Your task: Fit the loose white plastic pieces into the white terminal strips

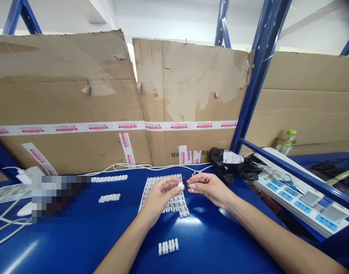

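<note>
Above the blue worktop (pixel 214 236), your left hand (pixel 163 196) pinches a white plastic piece (pixel 180 186) within reach of your half-open right hand (pixel 208 186).

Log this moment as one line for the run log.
Left hand: pinches small white piece | Right hand: open, fingertips beside it | Below: white connector-strip grid on blue table

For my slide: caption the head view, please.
Left hand holds a white piece beside right hand, above white terminal strips on blue table.
</note>
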### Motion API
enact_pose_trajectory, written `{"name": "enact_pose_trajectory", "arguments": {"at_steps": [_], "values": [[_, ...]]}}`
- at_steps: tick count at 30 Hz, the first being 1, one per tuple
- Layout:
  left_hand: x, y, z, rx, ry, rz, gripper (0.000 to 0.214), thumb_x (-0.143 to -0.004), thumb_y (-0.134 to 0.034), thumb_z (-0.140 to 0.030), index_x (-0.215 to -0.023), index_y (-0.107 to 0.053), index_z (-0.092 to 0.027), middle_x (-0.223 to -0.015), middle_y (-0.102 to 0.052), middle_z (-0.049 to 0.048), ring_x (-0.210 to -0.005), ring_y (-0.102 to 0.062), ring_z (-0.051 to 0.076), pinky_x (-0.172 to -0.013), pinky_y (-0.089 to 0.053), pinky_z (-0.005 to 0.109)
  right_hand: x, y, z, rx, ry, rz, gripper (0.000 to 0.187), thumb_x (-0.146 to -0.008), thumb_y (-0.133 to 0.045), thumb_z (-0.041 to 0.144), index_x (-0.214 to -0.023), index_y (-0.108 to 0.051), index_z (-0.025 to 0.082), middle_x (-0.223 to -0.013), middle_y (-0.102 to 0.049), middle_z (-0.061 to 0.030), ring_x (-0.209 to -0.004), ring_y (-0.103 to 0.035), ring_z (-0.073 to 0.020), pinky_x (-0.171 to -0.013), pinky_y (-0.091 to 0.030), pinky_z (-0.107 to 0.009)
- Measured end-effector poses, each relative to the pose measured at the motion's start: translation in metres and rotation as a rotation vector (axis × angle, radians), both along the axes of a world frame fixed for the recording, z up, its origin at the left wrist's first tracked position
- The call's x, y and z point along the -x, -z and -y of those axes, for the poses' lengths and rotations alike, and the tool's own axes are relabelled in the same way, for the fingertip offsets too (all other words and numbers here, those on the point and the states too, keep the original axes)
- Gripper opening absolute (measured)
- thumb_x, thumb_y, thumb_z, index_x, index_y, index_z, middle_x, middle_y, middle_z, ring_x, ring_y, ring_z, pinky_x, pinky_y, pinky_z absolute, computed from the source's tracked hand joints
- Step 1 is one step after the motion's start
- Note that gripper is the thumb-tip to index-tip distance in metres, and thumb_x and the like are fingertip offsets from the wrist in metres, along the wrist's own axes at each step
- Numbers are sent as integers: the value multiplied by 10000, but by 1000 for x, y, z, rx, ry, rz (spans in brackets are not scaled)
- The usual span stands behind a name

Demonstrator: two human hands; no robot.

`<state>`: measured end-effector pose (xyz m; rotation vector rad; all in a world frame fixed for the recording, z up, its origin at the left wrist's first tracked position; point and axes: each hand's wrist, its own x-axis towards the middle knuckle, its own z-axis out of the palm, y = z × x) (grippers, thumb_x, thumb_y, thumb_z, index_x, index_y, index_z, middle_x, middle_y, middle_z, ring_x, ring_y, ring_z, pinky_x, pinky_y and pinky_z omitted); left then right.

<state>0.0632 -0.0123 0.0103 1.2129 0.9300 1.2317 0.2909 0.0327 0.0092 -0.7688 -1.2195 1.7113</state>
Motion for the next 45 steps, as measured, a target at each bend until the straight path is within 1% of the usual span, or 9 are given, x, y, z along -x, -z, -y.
{"name": "enact_pose_trajectory", "arguments": {"at_steps": [4, 8, 15, 21, 23, 26, 30, 37, 45], "values": [[-1, 1, 1, -22, 2, -30, 388, -801, -905, -386, -1110, -759, -203, -1118, -809, 87, -1069, -765, 261, -1029, -601, 455, 0, 1, 0, -7, -14, -17, 367, -633, -1021, 275, -917, -815, 166, -1044, -819, -90, -969, -793, -233, -1024, -619, -446], [-1, 1, 0, -32, -29, -106, 394, -775, -919, -391, -1083, -756, -208, -1146, -808, 94, -1124, -747, 272, -1048, -574, 446, 0, -2, 1, -40, -32, -4, 394, -648, -1016, 301, -962, -817, 171, -1086, -818, -98, -990, -795, -231, -1059, -595, -436], [-7, 0, 2, -46, -13, -169, 363, -768, -907, -395, -1053, -762, -222, -1099, -811, 83, -1079, -762, 280, -936, -612, 409, 2, -1, 3, -153, 74, 90, 319, -636, -1015, 320, -830, -801, 185, -880, -823, -61, -854, -787, -213, -934, -620, -399], [-10, 0, 3, -61, -40, -193, 321, -756, -902, -391, -991, -761, -225, -1077, -809, 76, -1054, -768, 279, -911, -630, 400, 2, -1, 5, -234, 42, 153, 335, -712, -969, 392, -963, -846, 206, -1013, -837, -90, -982, -789, -265, -997, -595, -445], [-11, 0, 3, -69, -49, -199, 306, -752, -902, -380, -973, -759, -224, -1063, -810, 75, -1047, -770, 279, -904, -636, 398, 3, -2, 6, -276, 41, 150, 320, -729, -960, 389, -975, -840, 223, -1053, -833, -80, -1013, -784, -261, -1008, -592, -442], [-11, 1, 3, -76, -66, -209, 287, -752, -899, -361, -958, -755, -221, -1069, -811, 77, -1058, -770, 283, -904, -640, 397, 4, -3, 7, -320, 65, 153, 284, -734, -958, 379, -936, -824, 231, -1023, -829, -59, -969, -782, -239, -969, -605, -419], [-12, 1, 5, -72, -67, -214, 287, -759, -890, -345, -975, -747, -222, -1061, -819, 78, -1071, -773, 287, -922, -636, 406, 5, -3, 9, -325, 61, 179, 267, -733, -952, 397, -892, -823, 225, -952, -829, -52, -925, -783, -236, -927, -610, -408], [-14, 2, 5, -77, -57, -197, 285, -753, -891, -336, -968, -739, -226, -1021, -829, 65, -1048, -785, 281, -926, -636, 408, 7, -3, 12, -346, 65, 226, 239, -773, -920, 395, -913, -850, 214, -979, -840, -84, -939, -786, -260, -933, -603, -428], [-14, -1, 6, -74, -40, -216, 286, -767, -873, -354, -984, -748, -217, -1025, -835, 76, -1055, -783, 287, -906, -636, 401, 6, 0, 9, -331, 53, 210, 310, -751, -930, 442, -908, -816, 200, -928, -822, -61, -887, -772, -224, -881, -604, -386]]}}
